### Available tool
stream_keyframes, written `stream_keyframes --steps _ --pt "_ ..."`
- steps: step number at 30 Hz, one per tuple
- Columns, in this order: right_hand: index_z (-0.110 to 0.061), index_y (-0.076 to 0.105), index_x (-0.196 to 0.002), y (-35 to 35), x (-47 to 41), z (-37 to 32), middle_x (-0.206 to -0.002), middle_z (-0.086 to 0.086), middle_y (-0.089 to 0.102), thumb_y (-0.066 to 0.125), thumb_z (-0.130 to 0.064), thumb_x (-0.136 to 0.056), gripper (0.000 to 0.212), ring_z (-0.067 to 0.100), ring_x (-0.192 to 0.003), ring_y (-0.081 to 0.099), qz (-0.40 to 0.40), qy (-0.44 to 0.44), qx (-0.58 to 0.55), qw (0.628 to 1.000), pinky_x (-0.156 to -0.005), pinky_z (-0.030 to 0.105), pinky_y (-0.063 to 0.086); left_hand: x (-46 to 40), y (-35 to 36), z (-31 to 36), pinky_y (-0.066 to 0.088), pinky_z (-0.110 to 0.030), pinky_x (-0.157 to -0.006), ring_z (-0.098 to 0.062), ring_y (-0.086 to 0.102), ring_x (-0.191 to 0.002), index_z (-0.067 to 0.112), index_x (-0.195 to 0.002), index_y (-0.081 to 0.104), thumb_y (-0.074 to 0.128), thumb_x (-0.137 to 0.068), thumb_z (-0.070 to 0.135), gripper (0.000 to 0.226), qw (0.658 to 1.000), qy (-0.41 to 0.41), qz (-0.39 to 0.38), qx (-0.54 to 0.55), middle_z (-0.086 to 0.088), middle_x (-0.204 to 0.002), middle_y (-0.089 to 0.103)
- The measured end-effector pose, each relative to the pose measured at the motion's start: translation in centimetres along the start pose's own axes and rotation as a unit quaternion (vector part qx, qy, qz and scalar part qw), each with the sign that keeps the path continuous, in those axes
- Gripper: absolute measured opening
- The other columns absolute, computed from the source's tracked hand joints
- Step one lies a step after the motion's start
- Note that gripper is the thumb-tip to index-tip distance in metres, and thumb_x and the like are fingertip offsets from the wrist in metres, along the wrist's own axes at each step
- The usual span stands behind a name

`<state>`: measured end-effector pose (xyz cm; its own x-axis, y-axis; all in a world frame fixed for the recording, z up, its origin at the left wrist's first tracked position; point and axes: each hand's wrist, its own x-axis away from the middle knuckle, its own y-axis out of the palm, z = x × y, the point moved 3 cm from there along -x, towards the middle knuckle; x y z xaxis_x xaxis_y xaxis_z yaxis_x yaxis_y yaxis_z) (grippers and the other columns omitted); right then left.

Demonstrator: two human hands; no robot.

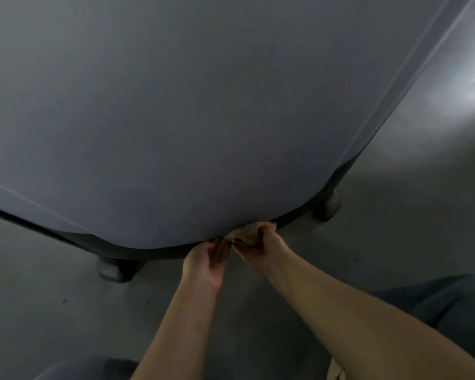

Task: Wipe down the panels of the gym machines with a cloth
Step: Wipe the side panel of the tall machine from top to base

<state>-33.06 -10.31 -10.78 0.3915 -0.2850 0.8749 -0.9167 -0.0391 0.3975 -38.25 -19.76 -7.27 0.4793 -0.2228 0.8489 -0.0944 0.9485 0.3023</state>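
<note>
gripping a bunched tan cloth [249,232] in the right hand [261,244], fingers curled round it, pressed against the curved lower edge of a big grey machine panel [203,119] at about 6 o'clock on that panel. reaching in just beside it at 9 o'clock of the cloth, the left hand [206,266] – fingers bent toward the panel's edge and the cloth's near corner, whether pinching it or only touching not clear. showing also two rounded dark feet [113,268] under the dark base rim, at roughly 7 and 4 o'clock of the panel, standing on a grey floor [395,229].
</note>
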Motion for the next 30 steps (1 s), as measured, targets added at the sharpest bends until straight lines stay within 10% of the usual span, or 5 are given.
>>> stream_keyframes --steps 10,14,21,26,30 --pt "-0.018 0.055 -0.109 -5.3 -0.1 -12.8 -0.112 0.008 0.057 0.038 -0.037 -0.099 0.027 0.025 -0.098 0.060 0.119 -0.183 -0.026 0.975 -0.075 0.039 0.055 3.3 3.6 -3.8 0.040 -0.033 -0.095 -0.025 0.054 -0.108 0.001 -0.133 0.044 0.039 -0.094 -0.005 0.040 0.954 0.090 -0.058 -0.279 -0.014 -0.122 0.055" --pt "-0.042 0.046 -0.123 -5.1 0.2 -12.9 -0.114 -0.010 0.049 0.033 -0.044 -0.098 0.028 0.013 -0.095 0.054 0.058 -0.216 -0.027 0.974 -0.066 0.028 0.053 4.6 5.8 -4.0 0.028 -0.021 -0.102 -0.018 0.042 -0.128 0.011 -0.139 0.040 0.042 -0.093 0.003 0.047 0.691 0.316 -0.112 -0.641 -0.005 -0.141 0.044" --pt "-0.023 0.036 -0.138 -4.9 1.6 -12.0 -0.117 -0.009 0.042 0.038 -0.014 -0.099 0.040 0.015 -0.111 0.047 0.012 -0.265 0.040 0.963 -0.089 0.033 0.041 7.9 10.3 -4.5 0.011 -0.028 -0.115 -0.014 0.005 -0.144 0.017 -0.149 0.010 0.034 -0.095 0.005 0.060 0.240 0.491 -0.120 -0.829 0.003 -0.157 0.006" --pt "-0.012 0.058 -0.117 -5.1 2.3 -13.6 -0.106 0.008 0.064 0.048 -0.028 -0.094 0.030 0.024 -0.097 0.060 0.147 -0.255 0.091 0.951 -0.085 0.034 0.049 9.5 12.8 -3.9 0.048 -0.041 -0.092 -0.029 0.062 -0.109 0.000 -0.114 0.064 0.083 -0.046 0.004 0.071 0.060 0.550 -0.143 -0.820 -0.015 -0.119 0.064" --pt "-0.015 0.056 -0.103 -5.0 3.5 -14.0 -0.094 0.002 0.062 0.051 -0.026 -0.093 0.015 0.016 -0.086 0.060 0.123 -0.322 0.079 0.935 -0.077 0.032 0.048 12.2 14.8 -3.6 -0.003 -0.038 -0.111 -0.030 0.010 -0.144 0.001 -0.147 0.012 0.046 -0.091 0.015 0.067 -0.066 0.531 -0.102 -0.839 -0.017 -0.156 0.010"
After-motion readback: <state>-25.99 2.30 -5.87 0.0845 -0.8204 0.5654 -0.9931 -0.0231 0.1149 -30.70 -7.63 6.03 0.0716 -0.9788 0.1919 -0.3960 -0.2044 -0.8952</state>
